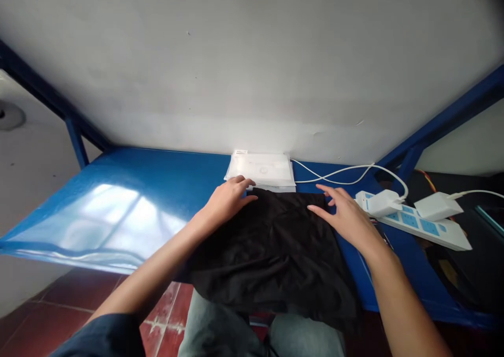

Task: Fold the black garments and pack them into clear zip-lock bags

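Observation:
A black cloth (275, 252), perhaps a garment though its kind is unclear, lies wrinkled over the front of the blue tabletop. Its near edge hangs down over my lap. At the far left corner of this cloth is my left hand (230, 197), with thumb and fingers parted. Across from it, my right hand (344, 215) hovers by the far right corner, thumb and forefinger spread wide. Neither hand visibly grips the fabric. Just beyond the cloth's far edge, white flat packets (260, 168) rest against the wall.
On the right sits a white power strip (429, 228) with chargers (384, 203) plugged in. A white cable (334, 176) loops behind my right hand. The blue tabletop (173, 170) extends left, and blue frame bars (452, 123) rise at both sides.

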A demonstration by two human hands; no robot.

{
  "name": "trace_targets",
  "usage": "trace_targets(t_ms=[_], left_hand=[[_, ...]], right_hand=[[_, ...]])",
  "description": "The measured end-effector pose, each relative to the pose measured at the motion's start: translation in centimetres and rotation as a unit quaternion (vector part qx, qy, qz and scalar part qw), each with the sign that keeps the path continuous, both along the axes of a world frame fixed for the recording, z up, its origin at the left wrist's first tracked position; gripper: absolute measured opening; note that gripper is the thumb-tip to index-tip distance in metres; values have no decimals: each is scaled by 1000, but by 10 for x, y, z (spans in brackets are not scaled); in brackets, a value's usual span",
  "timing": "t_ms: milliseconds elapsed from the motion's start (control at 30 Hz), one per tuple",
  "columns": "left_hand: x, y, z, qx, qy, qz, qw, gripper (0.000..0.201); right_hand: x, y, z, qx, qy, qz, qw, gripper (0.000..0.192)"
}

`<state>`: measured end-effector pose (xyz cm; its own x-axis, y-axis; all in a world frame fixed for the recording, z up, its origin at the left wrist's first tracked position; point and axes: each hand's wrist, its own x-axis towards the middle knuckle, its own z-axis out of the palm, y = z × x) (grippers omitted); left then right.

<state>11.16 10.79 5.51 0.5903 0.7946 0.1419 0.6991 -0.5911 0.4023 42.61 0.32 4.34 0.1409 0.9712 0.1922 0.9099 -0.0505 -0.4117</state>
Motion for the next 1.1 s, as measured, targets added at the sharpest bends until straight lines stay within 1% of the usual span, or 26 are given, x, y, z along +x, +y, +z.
trace_targets(t_ms=[33, 100, 200, 300, 400, 533, 600, 667, 767, 933, 1000, 1100], left_hand=[[4, 7, -6, 0, 5, -4, 1000, 29], [4, 14, -20, -16, -14, -8, 1000, 25], [-4, 18, -38, -69, -60, -20, 996, 28], [-10, 21, -43, -99, -78, -39, 991, 34], [-11, 23, -38, -129, -100, -39, 986, 41], [-16, 30, -33, -209, -143, -44, 966, 58], [-20, 34, -32, -248, -165, -43, 954, 54], [-23, 37, -32, -270, -182, -38, 945, 42], [-23, 39, -34, -275, -184, -47, 942, 34], [-19, 37, -34, -271, -179, -53, 944, 35], [-18, 37, -33, -270, -189, -53, 943, 37], [-19, 36, -29, -271, -195, -58, 941, 38]], right_hand=[[-3, 2, -8, 5, 11, -3, 1000, 58], [-11, 4, -26, 27, 37, -19, 999, 51], [-21, 7, -50, 64, 66, -50, 994, 50], [-21, 9, -60, 68, 90, -79, 990, 46], [-17, 9, -62, 69, 111, -93, 987, 44], [-16, 9, -65, 91, 143, -109, 980, 59], [-16, 10, -68, 99, 158, -116, 976, 62], [-15, 12, -71, 113, 179, -122, 970, 62], [-13, 14, -73, 125, 201, -131, 963, 57], [-10, 11, -69, 101, 215, -123, 963, 54], [-10, 8, -66, 93, 207, -112, 967, 52], [-12, 5, -61, 94, 169, -89, 977, 43]])
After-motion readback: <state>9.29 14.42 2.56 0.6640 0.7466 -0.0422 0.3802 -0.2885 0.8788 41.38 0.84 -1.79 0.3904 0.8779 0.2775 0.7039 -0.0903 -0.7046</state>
